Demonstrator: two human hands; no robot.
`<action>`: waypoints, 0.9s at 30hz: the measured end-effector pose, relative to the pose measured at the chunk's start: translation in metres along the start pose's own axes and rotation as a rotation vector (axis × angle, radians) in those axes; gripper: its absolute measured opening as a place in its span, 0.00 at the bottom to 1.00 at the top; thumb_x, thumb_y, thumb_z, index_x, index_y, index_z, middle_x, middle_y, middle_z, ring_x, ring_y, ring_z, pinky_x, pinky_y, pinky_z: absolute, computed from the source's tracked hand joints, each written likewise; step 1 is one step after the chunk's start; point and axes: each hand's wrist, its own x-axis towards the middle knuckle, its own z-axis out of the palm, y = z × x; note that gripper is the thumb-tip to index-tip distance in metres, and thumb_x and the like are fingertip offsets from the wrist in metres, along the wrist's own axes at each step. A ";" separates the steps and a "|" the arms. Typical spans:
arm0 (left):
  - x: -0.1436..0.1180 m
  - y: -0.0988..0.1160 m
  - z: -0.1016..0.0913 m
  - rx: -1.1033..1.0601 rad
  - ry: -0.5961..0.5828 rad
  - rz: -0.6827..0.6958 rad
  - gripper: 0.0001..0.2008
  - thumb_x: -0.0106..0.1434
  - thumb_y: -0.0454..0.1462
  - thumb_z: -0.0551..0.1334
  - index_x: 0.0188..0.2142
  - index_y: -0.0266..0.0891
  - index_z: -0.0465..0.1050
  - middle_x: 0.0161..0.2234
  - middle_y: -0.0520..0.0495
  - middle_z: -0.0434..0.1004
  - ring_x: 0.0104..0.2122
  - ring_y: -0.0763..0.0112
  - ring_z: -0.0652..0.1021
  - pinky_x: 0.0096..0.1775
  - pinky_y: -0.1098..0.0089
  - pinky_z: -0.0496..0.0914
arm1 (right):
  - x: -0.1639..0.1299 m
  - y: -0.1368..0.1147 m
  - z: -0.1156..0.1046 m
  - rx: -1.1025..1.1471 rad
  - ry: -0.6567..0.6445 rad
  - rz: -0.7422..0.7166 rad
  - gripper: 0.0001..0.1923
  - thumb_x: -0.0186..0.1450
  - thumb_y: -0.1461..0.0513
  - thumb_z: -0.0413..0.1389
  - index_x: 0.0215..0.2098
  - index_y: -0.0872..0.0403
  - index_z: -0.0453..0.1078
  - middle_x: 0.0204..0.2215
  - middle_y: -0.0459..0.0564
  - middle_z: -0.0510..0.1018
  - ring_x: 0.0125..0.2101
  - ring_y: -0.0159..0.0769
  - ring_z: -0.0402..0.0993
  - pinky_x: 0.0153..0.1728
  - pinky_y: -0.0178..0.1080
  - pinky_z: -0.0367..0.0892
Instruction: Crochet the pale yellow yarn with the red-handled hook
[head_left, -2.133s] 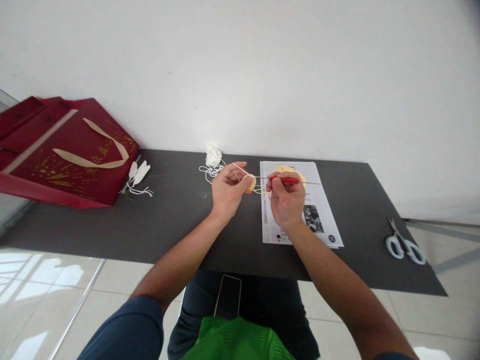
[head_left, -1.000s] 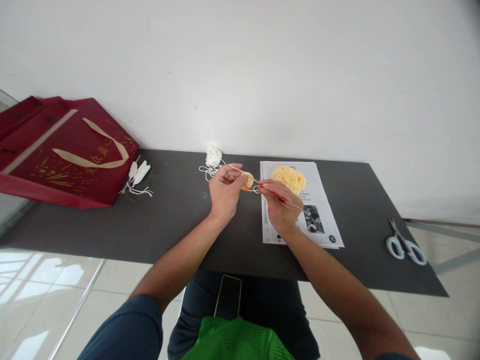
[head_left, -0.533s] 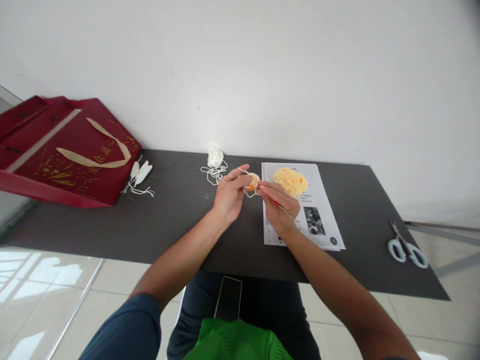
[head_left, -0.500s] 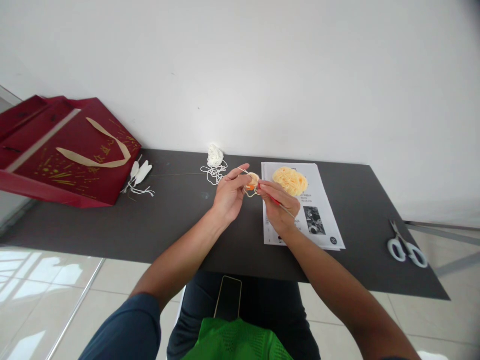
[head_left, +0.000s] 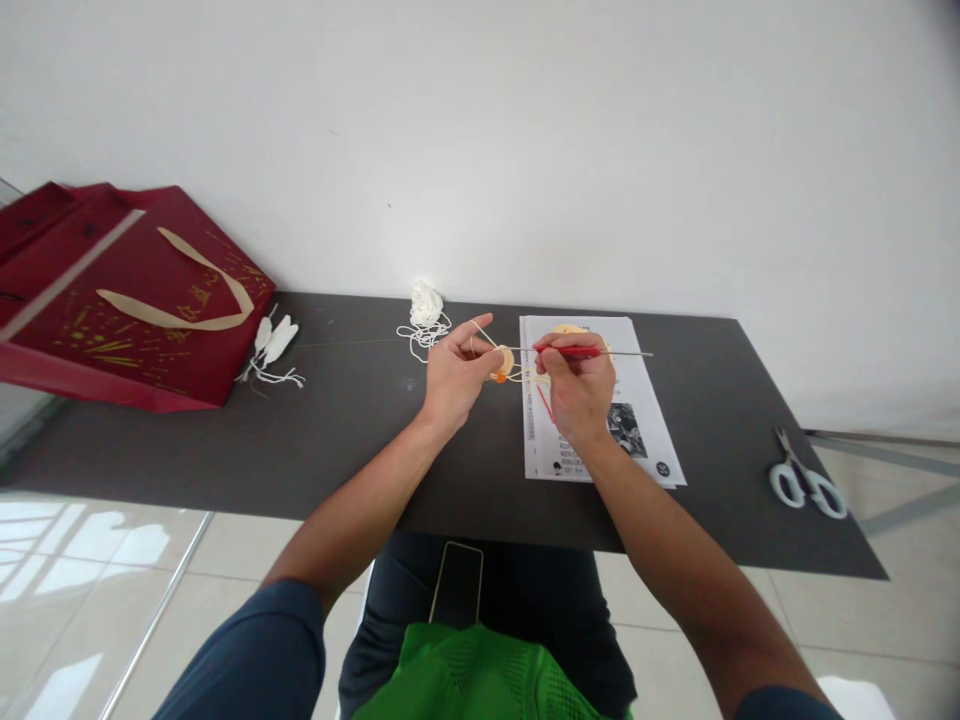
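Small cream crochet piece [head_left: 504, 363] held above the tabletop [head_left: 360, 440], pinched by the left hand [head_left: 452, 375] with the forefinger raised, apparently to tension the yarn strand. Right hand [head_left: 576, 390] grips the red-handled crochet hook [head_left: 581, 352] level, tip at the piece. Printed pattern sheet [head_left: 637, 400] lies directly beneath; scissors [head_left: 806, 485] near the right edge, red gift bag [head_left: 127, 300] far left, so bare surface flanks both hands.

A red-handled hook [head_left: 577, 351], pale yellow yarn [head_left: 504, 363], white thread [head_left: 425, 305], dark grey table [head_left: 345, 440], dark red bag [head_left: 127, 295] with gold print.
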 end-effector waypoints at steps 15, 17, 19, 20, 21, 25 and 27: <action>-0.009 0.002 -0.006 0.543 -0.003 0.503 0.09 0.57 0.28 0.62 0.25 0.40 0.77 0.27 0.52 0.76 0.37 0.70 0.80 0.40 0.69 0.70 | -0.007 -0.009 0.001 -0.169 0.004 0.000 0.07 0.63 0.62 0.66 0.36 0.49 0.72 0.34 0.42 0.82 0.26 0.28 0.75 0.28 0.35 0.72; -0.005 0.002 -0.010 0.429 -0.059 0.385 0.08 0.55 0.28 0.63 0.27 0.40 0.80 0.25 0.53 0.76 0.29 0.73 0.76 0.36 0.69 0.70 | -0.005 -0.012 -0.002 -0.161 -0.045 -0.016 0.08 0.62 0.63 0.66 0.36 0.49 0.72 0.34 0.42 0.82 0.26 0.27 0.75 0.29 0.35 0.72; 0.001 0.002 -0.013 0.279 -0.106 0.250 0.13 0.52 0.28 0.65 0.35 0.41 0.83 0.24 0.54 0.76 0.25 0.75 0.74 0.31 0.70 0.69 | -0.003 -0.014 -0.004 -0.149 -0.082 -0.029 0.09 0.62 0.63 0.67 0.35 0.49 0.72 0.34 0.42 0.83 0.26 0.28 0.75 0.30 0.35 0.71; 0.004 0.002 -0.014 0.198 -0.131 0.185 0.18 0.50 0.27 0.65 0.40 0.42 0.84 0.25 0.55 0.76 0.23 0.75 0.73 0.28 0.71 0.67 | -0.002 -0.015 -0.005 -0.140 -0.095 -0.031 0.09 0.62 0.63 0.67 0.35 0.49 0.72 0.33 0.42 0.83 0.26 0.28 0.75 0.30 0.35 0.71; 0.006 0.003 -0.015 0.116 -0.162 0.126 0.22 0.48 0.27 0.66 0.43 0.42 0.84 0.25 0.55 0.76 0.22 0.76 0.72 0.26 0.72 0.66 | -0.001 -0.015 -0.006 -0.128 -0.104 -0.031 0.09 0.61 0.63 0.68 0.35 0.49 0.72 0.33 0.42 0.83 0.26 0.28 0.75 0.30 0.36 0.71; 0.012 0.009 -0.017 -0.095 -0.211 -0.040 0.22 0.43 0.26 0.67 0.40 0.39 0.84 0.24 0.53 0.77 0.21 0.76 0.72 0.24 0.73 0.65 | 0.002 -0.013 -0.008 -0.041 -0.123 -0.027 0.11 0.60 0.62 0.70 0.34 0.49 0.72 0.33 0.43 0.83 0.26 0.28 0.75 0.29 0.36 0.71; 0.012 0.012 -0.017 -0.154 -0.226 -0.106 0.22 0.41 0.26 0.66 0.38 0.38 0.84 0.24 0.52 0.78 0.20 0.76 0.72 0.23 0.73 0.65 | 0.004 -0.010 -0.008 0.020 -0.133 -0.012 0.12 0.59 0.61 0.71 0.34 0.48 0.72 0.32 0.42 0.83 0.26 0.29 0.75 0.28 0.36 0.71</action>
